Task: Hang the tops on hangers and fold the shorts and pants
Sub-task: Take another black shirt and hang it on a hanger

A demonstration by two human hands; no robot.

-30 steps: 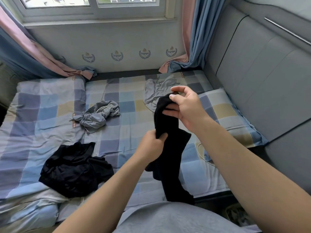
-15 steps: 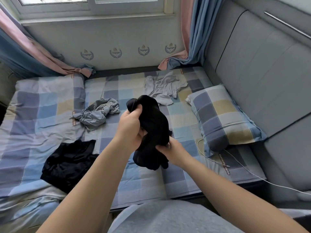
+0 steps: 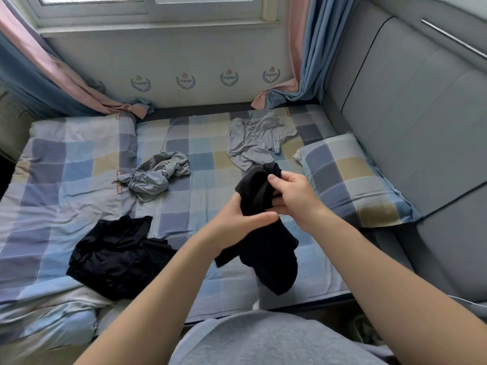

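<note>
**Black cloth held over a checked bed**

Black garment (image 3: 271, 254) hangs just above the near edge of the bed (image 3: 205, 159). The left hand (image 3: 234, 222) grips its middle and the right hand (image 3: 295, 198) pinches its bunched top. On the blue, grey and tan checked sheet lie a crumpled grey garment (image 3: 158, 177), a flat grey top (image 3: 258, 143) and a black heap (image 3: 116, 256). A matching pillow (image 3: 350, 180) leans on the grey padded headboard (image 3: 421, 114). Pink-and-blue curtains (image 3: 308, 48) frame the window (image 3: 158, 6).

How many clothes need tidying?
4: a held black garment, a black pile front-left on the bed, grey shorts mid-bed, a grey top near the pillow. Folds may hide more.
</note>
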